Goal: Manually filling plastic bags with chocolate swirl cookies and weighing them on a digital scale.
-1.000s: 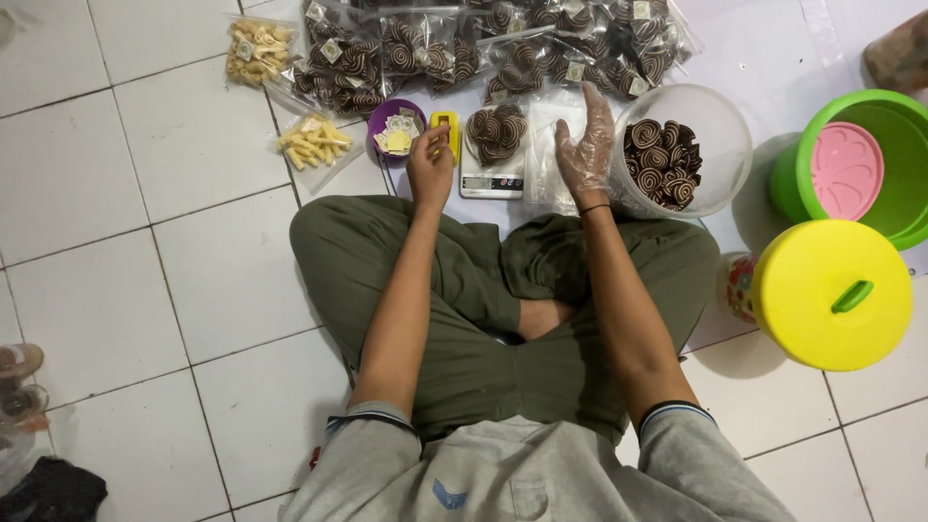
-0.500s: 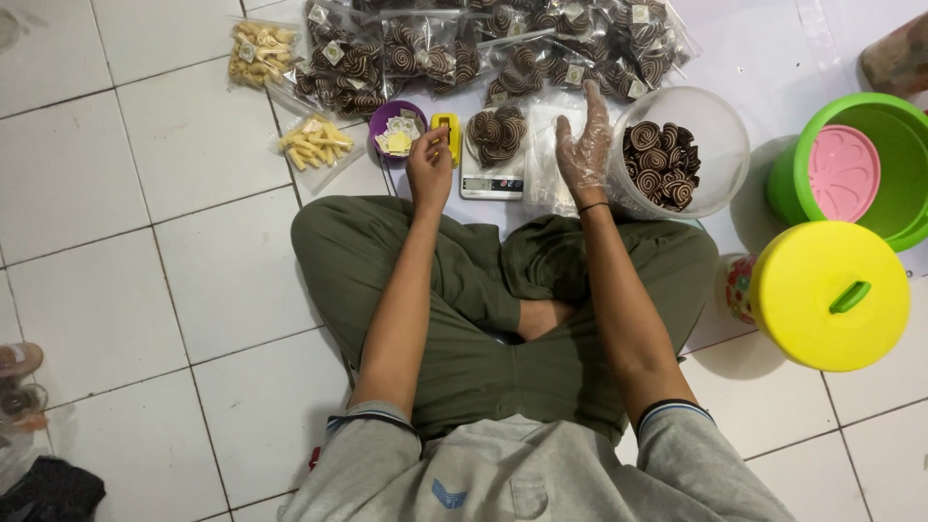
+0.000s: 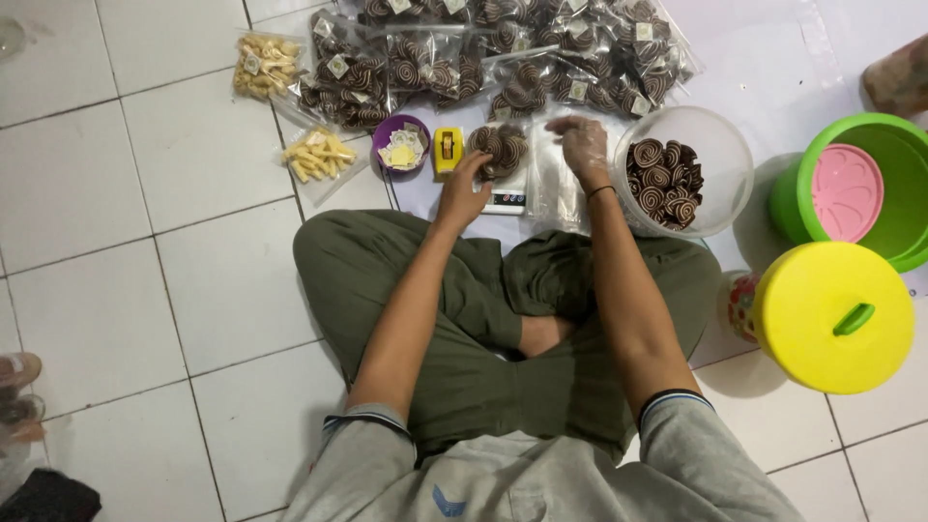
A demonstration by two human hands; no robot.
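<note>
Basically mid-pack: left hand (image 3: 462, 193) gripping the bag of swirl cookies (image 3: 499, 147) on the scale (image 3: 505, 201), gloved right hand (image 3: 583, 145) loosely open above. Sealed bags (image 3: 503, 48) piled far, tub (image 3: 682, 169) right, half full.

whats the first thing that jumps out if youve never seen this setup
Probably the bright yellow lid at lower right, beside the green bucket, against the pale tiled floor. Next come the brown spiral cookies: loose in the clear tub by the gloved right hand, bagged in a row along the top. In the middle, the bare left hand touches a bag of cookies on a small scale.
</note>
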